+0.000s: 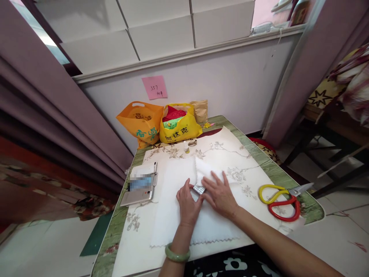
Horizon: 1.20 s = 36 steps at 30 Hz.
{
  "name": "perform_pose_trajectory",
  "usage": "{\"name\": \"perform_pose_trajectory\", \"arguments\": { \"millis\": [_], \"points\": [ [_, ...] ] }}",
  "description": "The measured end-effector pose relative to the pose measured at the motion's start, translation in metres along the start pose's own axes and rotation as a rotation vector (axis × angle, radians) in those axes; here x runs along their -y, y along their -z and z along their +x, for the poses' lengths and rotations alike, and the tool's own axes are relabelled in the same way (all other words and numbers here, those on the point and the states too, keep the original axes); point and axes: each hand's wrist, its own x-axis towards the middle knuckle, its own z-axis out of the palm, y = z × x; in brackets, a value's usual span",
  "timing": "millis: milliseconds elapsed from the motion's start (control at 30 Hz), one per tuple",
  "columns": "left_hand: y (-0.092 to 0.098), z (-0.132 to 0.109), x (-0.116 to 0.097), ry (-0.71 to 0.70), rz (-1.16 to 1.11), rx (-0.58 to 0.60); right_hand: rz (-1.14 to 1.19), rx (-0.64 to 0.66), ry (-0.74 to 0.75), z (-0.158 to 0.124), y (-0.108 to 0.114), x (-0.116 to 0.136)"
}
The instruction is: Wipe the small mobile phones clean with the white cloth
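A small flat piece with a light grid pattern (198, 189) lies on a white cloth (173, 215) with a zigzag-cut edge. My left hand (188, 206) curls around its near left side, index finger and thumb at its edges. A folded-over flap of the cloth (203, 169) covers the far part of the piece. Flat on that flap rests my right hand (221, 197), its fingers spread and its thumb close to the left thumb. A green bangle (177, 254) circles my left wrist.
Scissors with yellow and red handles (284, 202) lie at the right. Phones (137, 196) lie along the left edge. At the back stand an orange bag (141, 123), a filled yellow bag (181, 129) and a brown pouch (200, 110). A tiny bottle (186, 147) sits before them.
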Motion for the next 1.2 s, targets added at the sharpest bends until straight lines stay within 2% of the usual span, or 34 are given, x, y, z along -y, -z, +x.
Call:
{"name": "perform_pose_trajectory", "arguments": {
  "millis": [67,100,200,233,333,367,467,600,633,733,800,1000,1100,1200],
  "points": [
    [0.0,0.0,0.0,-0.004,0.004,-0.003,0.038,0.046,0.155,-0.001,0.001,0.001],
    [0.0,0.0,0.0,-0.007,0.005,-0.008,0.035,0.036,0.138,-0.002,0.001,0.002],
    [0.0,-0.001,0.001,-0.018,0.004,-0.023,-0.014,-0.041,-0.073,-0.002,0.001,0.001],
    [0.0,-0.001,0.001,-0.017,0.004,-0.023,-0.009,-0.031,-0.06,-0.002,0.001,0.001],
    [0.0,-0.001,0.001,-0.005,0.001,-0.003,0.038,0.055,0.118,-0.002,0.001,0.0],
    [0.0,-0.001,0.001,0.002,-0.001,0.001,0.024,0.047,0.091,-0.002,0.0,0.0],
    [0.0,-0.001,0.001,0.012,-0.008,0.006,-0.053,-0.035,-0.11,-0.001,0.001,0.0],
    [0.0,0.0,-0.001,0.018,-0.011,0.01,0.012,0.046,0.103,-0.002,-0.002,-0.003],
    [0.0,0.0,-0.001,0.019,-0.011,0.007,0.008,0.037,0.065,-0.002,-0.004,-0.005],
    [0.0,0.0,-0.002,0.015,-0.013,-0.002,-0.069,-0.071,-0.289,-0.002,-0.014,-0.012],
    [0.0,0.001,-0.002,0.005,-0.01,-0.01,-0.098,-0.111,-0.419,-0.003,-0.019,-0.017],
    [0.0,-0.001,-0.004,-0.033,0.138,-0.107,-0.111,-0.128,-0.416,-0.006,-0.02,-0.022],
    [0.001,-0.003,-0.006,-0.102,0.204,-0.079,-0.135,-0.09,-0.395,-0.002,-0.015,-0.027],
    [0.002,-0.003,-0.006,-0.12,0.175,-0.058,-0.154,-0.086,-0.396,0.005,-0.008,-0.038]
  ]
}}
